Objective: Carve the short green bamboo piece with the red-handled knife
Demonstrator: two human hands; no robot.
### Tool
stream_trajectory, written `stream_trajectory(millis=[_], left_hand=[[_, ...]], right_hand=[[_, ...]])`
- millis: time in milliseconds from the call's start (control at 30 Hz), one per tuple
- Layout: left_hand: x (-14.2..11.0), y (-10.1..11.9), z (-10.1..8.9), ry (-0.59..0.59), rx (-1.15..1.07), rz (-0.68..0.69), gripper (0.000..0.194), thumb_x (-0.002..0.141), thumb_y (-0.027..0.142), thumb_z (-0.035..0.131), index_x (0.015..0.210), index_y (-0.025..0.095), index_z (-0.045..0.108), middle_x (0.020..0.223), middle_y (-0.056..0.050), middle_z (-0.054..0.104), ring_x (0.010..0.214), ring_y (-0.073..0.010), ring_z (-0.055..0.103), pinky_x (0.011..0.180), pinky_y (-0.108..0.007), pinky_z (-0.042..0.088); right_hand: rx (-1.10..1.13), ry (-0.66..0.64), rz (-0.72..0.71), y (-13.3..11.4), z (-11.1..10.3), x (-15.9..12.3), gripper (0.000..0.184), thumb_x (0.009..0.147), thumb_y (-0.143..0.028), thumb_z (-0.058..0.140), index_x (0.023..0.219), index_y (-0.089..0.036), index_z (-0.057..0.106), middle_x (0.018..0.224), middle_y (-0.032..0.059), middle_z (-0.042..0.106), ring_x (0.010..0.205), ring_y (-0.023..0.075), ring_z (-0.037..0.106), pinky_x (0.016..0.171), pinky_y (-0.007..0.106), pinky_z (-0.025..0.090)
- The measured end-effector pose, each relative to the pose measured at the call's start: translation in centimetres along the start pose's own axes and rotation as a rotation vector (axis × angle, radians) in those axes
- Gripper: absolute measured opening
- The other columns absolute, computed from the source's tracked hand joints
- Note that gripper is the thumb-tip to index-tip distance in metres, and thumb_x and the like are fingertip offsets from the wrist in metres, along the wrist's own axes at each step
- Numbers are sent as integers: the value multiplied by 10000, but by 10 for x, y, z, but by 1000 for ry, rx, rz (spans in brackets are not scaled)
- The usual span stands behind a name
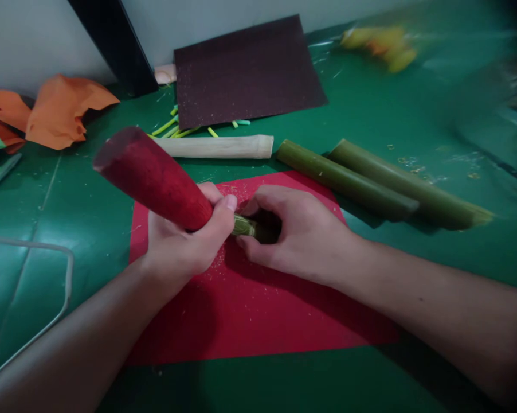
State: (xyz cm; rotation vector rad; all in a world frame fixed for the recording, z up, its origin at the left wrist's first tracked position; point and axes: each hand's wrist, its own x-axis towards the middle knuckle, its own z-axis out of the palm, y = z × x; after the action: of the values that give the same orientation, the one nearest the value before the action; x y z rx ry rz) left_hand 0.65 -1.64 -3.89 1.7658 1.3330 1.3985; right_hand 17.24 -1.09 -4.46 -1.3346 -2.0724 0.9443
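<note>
L hand [190, 235] has its grip closed round the lower end of a red cyl. [155, 178], thumb on the near side; cyl. tilts up & to the L, wide end raised. R hand [301, 229] is bent in a loose C, thumb & fingertips apart, w/ a scored green pc. [243, 225] btwn them; can't tell if that grip presses on it. The pc. sits btwn the two hands, over a red sheet [250, 310] w/ pale crumbs on it, flat on the green counter [284, 384].

Beyond the sheet: pale stick [228, 147], lying roughly L–R, partly hidden by the cyl.; to its R, 2 green tubes [348, 180] side by side at a slant. Behind the stick, a dark sheet [245, 74] w/ thin yellow-green strips [170, 127] at its near edge. Far L, orange paper [65, 112], crumpled, near a black post [116, 49]. Far R, a yellow item [381, 46], too blurred to ID.
</note>
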Motion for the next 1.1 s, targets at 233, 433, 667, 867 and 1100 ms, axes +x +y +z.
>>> stream_trajectory(millis=[233, 433, 667, 867, 1100], left_hand=[[4, -3, 2, 50, -116, -95, 312, 844, 205, 654, 547, 203, 560, 516, 29, 526, 424, -80, 442, 409, -234, 391], [2, -2, -4, -74, -68, -41, 338, 809, 176, 615, 486, 195, 519, 464, 29, 440, 430, -82, 429, 436, -238, 403], [-1, -3, -5, -86, -15, 23, 345, 821, 154, 631, 504, 182, 500, 505, 39, 489, 428, -56, 425, 409, -213, 363], [0, -1, 3, 69, -125, -99, 217, 798, 249, 746, 615, 206, 637, 554, 40, 596, 434, -64, 478, 390, -208, 383], [3, -2, 0, 40, -211, -135, 389, 862, 296, 679, 506, 199, 556, 463, 26, 479, 390, -74, 398, 387, -254, 343]], right_hand=[[-33, 19, -38, -1, 1, 0, 136, 699, -253, 663, 806, -172, 640, 762, 16, 647, 669, 139, 549, 613, 278, 414], [-30, -26, 3, -2, 0, 0, 145, 718, -274, 660, 836, -190, 660, 778, 18, 653, 696, 154, 565, 623, 289, 416], [-19, -26, 8, -2, 0, 0, 169, 721, -281, 666, 858, -183, 676, 786, 18, 645, 698, 153, 563, 619, 291, 414], [11, -22, -3, -1, 0, 1, 133, 705, -260, 659, 813, -184, 647, 770, 11, 654, 687, 147, 561, 613, 285, 415], [-23, -6, 18, -3, 3, 0, 143, 698, -273, 650, 815, -192, 652, 788, 19, 674, 700, 155, 572, 599, 284, 404]])
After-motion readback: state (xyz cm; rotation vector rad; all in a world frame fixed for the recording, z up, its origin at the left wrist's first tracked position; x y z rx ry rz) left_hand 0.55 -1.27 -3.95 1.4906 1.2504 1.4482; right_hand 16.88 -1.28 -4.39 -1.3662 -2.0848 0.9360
